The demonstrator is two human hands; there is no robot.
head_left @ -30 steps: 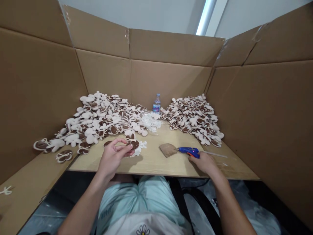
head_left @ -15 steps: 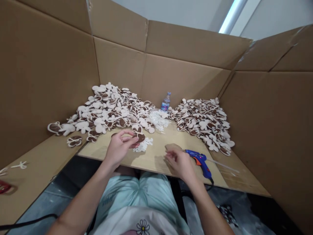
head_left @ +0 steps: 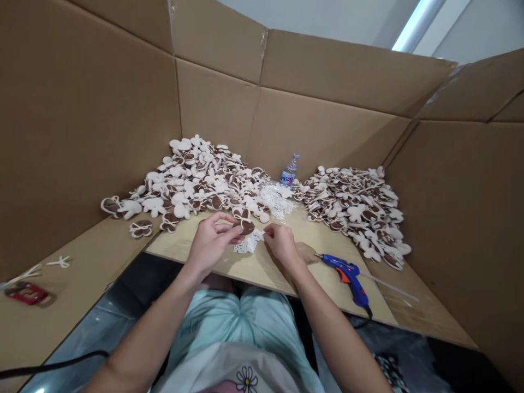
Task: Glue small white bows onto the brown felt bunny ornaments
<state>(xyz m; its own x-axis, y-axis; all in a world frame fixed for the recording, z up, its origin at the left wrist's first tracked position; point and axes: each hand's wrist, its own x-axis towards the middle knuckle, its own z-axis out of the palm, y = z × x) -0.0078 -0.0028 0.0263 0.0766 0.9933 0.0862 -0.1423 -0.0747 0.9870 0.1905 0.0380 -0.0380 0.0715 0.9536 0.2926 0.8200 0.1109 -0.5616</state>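
A brown-and-white, bunny-shaped, felt-like piece (head_left: pixel 244 225), probably light, pliable and best held by its rim, is pinched in the left hand (head_left: pixel 208 243) above the pale counter (head_left: pixel 174 243); whether the right hand (head_left: pixel 281 243) holds anything is unclear.

And there the left hand (head_left: pixel 212 236) covered one edge of the brown piece (head_left: pixel 246 226), while anything between the fingertips of the right hand (head_left: pixel 281 243) was too small to tell! The right wrist hid part of a brown pad (head_left: pixel 307 251); a black cable (head_left: pixel 55 368) ran off leftward.
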